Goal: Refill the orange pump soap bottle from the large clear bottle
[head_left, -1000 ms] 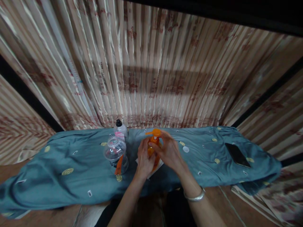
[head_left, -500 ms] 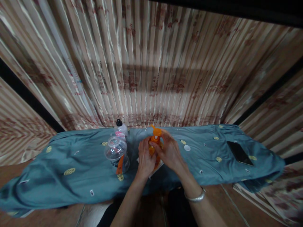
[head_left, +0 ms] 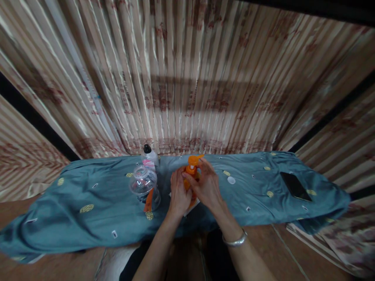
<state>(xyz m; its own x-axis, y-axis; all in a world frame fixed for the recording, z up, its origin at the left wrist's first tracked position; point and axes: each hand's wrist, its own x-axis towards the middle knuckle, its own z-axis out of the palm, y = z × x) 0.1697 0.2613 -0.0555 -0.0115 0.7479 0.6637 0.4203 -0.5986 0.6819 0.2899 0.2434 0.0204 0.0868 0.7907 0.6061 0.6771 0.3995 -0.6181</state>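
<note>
orange pump bottle stands upright at frame centre on teal cloth; left hand clasps its body, right hand pinches the pump collar.

left hand: fingers curled, gripping | right hand: fingers pinched, wrist bent inward

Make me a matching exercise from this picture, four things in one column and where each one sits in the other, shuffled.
Things:
1. orange pump bottle
2. black phone
3. clear empty bottle
4. white cap

Places:
A. far right on the blue cloth
B. lying on the cloth just right of the hands
C. between left hand and right hand
D. left of the hands

Pairs: 1-C, 2-A, 3-D, 4-B
</note>
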